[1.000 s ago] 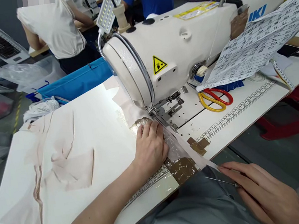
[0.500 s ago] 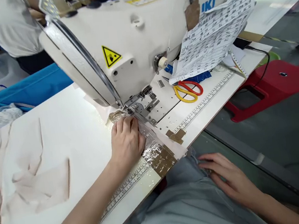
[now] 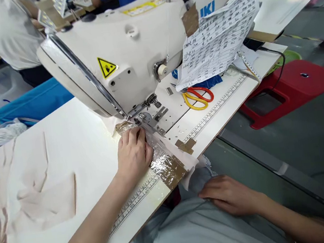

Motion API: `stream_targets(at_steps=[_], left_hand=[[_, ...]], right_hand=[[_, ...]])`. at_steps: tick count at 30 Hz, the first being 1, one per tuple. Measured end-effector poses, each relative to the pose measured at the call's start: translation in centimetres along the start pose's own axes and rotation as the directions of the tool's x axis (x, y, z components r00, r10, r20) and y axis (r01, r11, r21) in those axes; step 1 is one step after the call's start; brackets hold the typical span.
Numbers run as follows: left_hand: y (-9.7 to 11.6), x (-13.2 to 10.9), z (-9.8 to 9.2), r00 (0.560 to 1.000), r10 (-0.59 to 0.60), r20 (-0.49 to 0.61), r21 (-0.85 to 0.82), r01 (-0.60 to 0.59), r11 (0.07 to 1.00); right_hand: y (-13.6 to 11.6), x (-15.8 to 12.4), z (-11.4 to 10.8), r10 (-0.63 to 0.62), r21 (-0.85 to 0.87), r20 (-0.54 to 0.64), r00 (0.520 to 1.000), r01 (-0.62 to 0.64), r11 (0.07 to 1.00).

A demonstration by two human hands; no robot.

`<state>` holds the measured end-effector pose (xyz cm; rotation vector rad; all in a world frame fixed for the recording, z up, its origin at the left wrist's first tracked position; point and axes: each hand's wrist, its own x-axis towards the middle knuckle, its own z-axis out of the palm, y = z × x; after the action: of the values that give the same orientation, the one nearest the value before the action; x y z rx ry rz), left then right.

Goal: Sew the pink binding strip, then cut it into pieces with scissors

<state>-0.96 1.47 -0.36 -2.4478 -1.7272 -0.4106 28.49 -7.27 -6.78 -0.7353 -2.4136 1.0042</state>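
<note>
Pale pink fabric strip (image 3: pixel 186 159) lies to the right of the left hand (image 3: pixel 133 153) and ahead of the right hand (image 3: pixel 227 194). Its long axis slants from the sewing machine's (image 3: pixel 110 44) foot, just beyond the left fingertips, down over the table (image 3: pixel 85 151) edge towards the right hand. The left hand is nearer the stitching end, the right nearer the loose end. The left rests palm down, fingers bent and drawn together; whether they pinch the strip I cannot tell. The right is loosely curled at the grey cloth (image 3: pixel 176 231), and what it grips is hidden. The strip looks thin, soft and matt. Beside the left hand, brown tape (image 3: pixel 173 172) under glossy, crinkled film is roughly rectangular; farther left lie limp, creased fabric pieces (image 3: pixel 52 195).
</note>
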Motion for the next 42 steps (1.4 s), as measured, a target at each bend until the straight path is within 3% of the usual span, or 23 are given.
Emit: stream_targets(at_steps=[2, 4, 6, 10, 14, 17, 20, 23, 26, 32, 35, 38, 40, 42], left_hand=[[0.0, 0.0, 0.0, 1.0, 0.006, -0.006, 0.006, -0.006, 1.0], [0.0, 0.0, 0.0, 1.0, 0.014, -0.011, 0.011, -0.014, 1.0], [-0.1, 0.0, 0.1, 1.0, 0.015, -0.008, 0.016, -0.015, 1.0], [-0.1, -0.1, 0.1, 1.0, -0.003, 0.005, 0.015, 0.003, 1.0], [0.0, -0.2, 0.0, 1.0, -0.015, 0.014, -0.011, 0.015, 1.0], [0.0, -0.1, -0.2, 0.999, -0.027, 0.018, -0.016, 0.027, 1.0], [-0.4, 0.1, -0.3, 1.0, -0.008, 0.016, -0.007, 0.008, 1.0], [-1.3, 0.5, 0.2, 0.998, 0.048, -0.034, -0.015, -0.049, 0.999], [-2.3, 1.1, 1.0, 0.989, 0.094, -0.114, 0.012, -0.093, 0.996], [-3.4, 2.2, 1.5, 0.975, 0.136, -0.176, 0.103, -0.119, 0.987], [-3.7, 2.3, 1.5, 0.977, 0.086, -0.197, -0.012, -0.091, 0.996], [-4.0, 2.4, 1.7, 0.968, -0.007, -0.25, -0.195, -0.044, 0.98], [-4.2, 2.4, 1.9, 0.96, -0.084, -0.267, -0.322, -0.006, 0.947], [-4.3, 2.5, 1.8, 0.958, -0.148, -0.246, -0.428, 0.03, 0.903]], right_hand=[[-0.1, -0.2, 0.1, 0.044, -0.075, -0.15, 0.988, -0.056, 0.996], [0.3, 0.0, 0.2, 0.083, -0.103, -0.369, 0.926, -0.13, 0.986], [0.9, 0.7, 0.5, 0.069, -0.105, -0.449, 0.891, -0.13, 0.986], [1.2, 2.6, 1.5, 0.022, -0.04, -0.405, 0.914, -0.042, 0.998], [0.2, 3.1, 1.9, 0.021, -0.01, -0.445, 0.895, -0.029, 1.0], [-1.6, 2.5, 0.8, 0.08, 0.119, -0.449, 0.89, -0.029, 0.993], [-4.3, 2.3, -1.0, 0.184, 0.276, -0.338, 0.923, -0.089, 0.957], [-6.9, 3.7, -2.9, -0.03, 0.271, -0.222, 0.975, 0.092, 0.958], [-9.1, 6.6, -4.2, -0.246, 0.227, -0.268, 0.931, 0.309, 0.924], [-11.2, 10.3, -5.1, -0.402, 0.19, -0.232, 0.886, 0.446, 0.875], [-10.9, 9.9, -5.2, -0.359, 0.131, -0.166, 0.918, 0.381, 0.915], [-10.0, 9.3, -5.3, -0.212, 0.037, -0.116, 0.97, 0.218, 0.975], [-8.9, 9.5, -5.2, -0.065, -0.032, -0.162, 0.985, 0.06, 0.998], [-7.5, 10.0, -5.0, 0.067, -0.035, -0.256, 0.964, -0.078, 0.996]])
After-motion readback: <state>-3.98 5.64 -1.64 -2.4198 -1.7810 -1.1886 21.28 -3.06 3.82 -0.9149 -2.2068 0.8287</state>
